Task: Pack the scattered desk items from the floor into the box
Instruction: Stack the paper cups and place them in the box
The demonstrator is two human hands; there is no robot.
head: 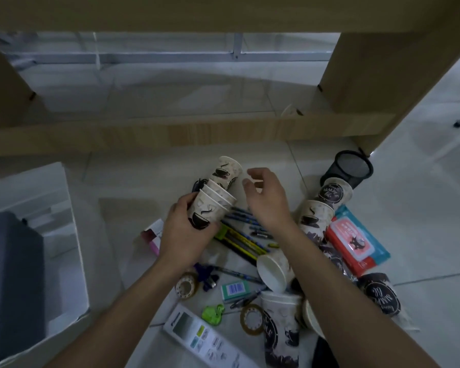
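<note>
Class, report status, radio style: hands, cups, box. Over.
Left hand grips stack of nested printed paper cups. Right hand open, beside stack's top. White box at left, cups not in yet.

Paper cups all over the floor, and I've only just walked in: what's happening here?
A person is gathering desk clutter. Their left hand grips a nested stack of paper cups, while the right hand hovers open beside its top. On the floor lie loose cups, pens, tape rolls, a remote and a wipes pack. The white box waits at the left.
</note>
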